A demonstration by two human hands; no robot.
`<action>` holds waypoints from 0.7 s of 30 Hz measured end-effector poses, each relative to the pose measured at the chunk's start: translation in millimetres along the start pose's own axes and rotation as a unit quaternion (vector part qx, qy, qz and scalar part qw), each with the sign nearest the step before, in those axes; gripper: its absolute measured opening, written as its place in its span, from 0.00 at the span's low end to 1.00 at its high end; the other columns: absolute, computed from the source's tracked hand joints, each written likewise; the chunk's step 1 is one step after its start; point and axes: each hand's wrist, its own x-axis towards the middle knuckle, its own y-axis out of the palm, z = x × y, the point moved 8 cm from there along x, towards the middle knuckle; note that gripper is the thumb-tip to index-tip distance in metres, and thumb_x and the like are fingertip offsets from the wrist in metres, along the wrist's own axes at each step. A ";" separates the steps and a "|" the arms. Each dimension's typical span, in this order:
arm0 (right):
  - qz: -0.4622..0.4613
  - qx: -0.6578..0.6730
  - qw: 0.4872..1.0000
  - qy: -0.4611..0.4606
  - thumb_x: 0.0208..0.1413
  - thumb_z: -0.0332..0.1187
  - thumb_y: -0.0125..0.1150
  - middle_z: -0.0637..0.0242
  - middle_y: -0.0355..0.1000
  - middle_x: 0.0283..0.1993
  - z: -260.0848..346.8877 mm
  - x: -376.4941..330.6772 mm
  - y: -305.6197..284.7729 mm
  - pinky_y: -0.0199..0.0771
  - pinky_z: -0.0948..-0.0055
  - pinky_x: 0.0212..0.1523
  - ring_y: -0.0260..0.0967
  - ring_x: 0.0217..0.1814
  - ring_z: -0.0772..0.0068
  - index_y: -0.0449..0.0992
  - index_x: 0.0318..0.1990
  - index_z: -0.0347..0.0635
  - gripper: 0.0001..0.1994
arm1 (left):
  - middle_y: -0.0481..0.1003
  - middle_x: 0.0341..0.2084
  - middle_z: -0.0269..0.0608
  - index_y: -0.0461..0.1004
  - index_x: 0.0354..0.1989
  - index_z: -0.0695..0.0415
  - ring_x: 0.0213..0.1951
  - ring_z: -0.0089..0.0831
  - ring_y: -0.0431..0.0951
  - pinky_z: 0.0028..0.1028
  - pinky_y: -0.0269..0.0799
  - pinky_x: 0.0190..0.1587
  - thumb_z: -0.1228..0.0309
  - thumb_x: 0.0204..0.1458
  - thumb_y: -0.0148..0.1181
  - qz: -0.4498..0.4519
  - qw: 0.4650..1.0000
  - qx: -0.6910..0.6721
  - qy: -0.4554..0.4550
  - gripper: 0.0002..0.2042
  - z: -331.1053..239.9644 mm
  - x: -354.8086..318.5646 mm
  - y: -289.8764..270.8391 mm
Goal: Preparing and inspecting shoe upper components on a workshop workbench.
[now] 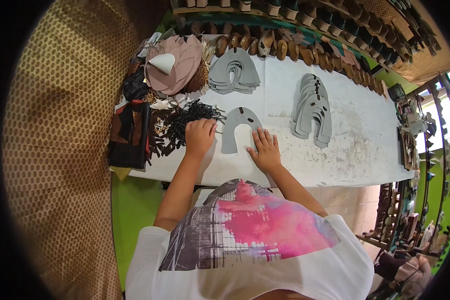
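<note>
A grey U-shaped shoe upper piece [229, 136] lies flat on the white table in front of me, with small dark tabs on its curved top. My right hand [266, 152] rests on its right leg, fingers stretched out. My left hand [200, 138] is to the left of the piece, at the edge of a tangled pile of thin black strips [186, 122]. Its fingers are curled together; whatever they pinch is too small to make out. To the right lies an overlapping stack of similar grey pieces [311, 112], with dark tabs on top.
Another grey stack [233, 70] lies farther back on the white table [357, 160]. At the left are a pink pile of cut pieces [182, 75] with a white cone [162, 64], and a dark box [130, 140]. Wooden shoe lasts [293, 51] line the back edge; shelves of shoes stand beyond.
</note>
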 end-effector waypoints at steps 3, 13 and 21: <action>0.003 0.013 1.000 0.006 0.56 0.52 0.42 0.63 0.44 0.69 1.7 -0.3 0.7 0.32 0.52 0.67 0.37 0.71 0.60 0.51 0.64 0.49 0.31 | 0.71 0.16 0.36 0.75 0.25 0.53 0.23 0.36 0.71 0.33 0.65 0.35 0.65 0.46 0.59 0.012 1.000 -0.009 0.001 0.06 7.3 -5.9 4.3; 0.003 0.049 0.995 0.088 0.51 0.42 0.54 0.59 0.55 0.64 5.3 6.7 -9.7 0.38 0.47 0.64 0.49 0.66 0.56 0.62 0.58 0.46 0.26 | 0.73 0.16 0.43 0.77 0.26 0.51 0.21 0.43 0.74 0.37 0.68 0.23 0.60 0.49 0.54 0.205 0.977 -0.053 -0.035 0.10 26.0 -18.0 26.3; -0.117 0.134 0.984 -0.029 0.46 0.33 0.59 0.63 0.69 0.44 107.8 39.3 -23.2 0.55 0.49 0.56 0.62 0.52 0.59 0.76 0.38 0.44 0.11 | 0.75 0.26 0.44 0.76 0.31 0.54 0.29 0.43 0.75 0.36 0.70 0.31 0.64 0.49 0.54 0.190 0.967 -0.127 -0.114 0.09 85.2 -49.5 -13.5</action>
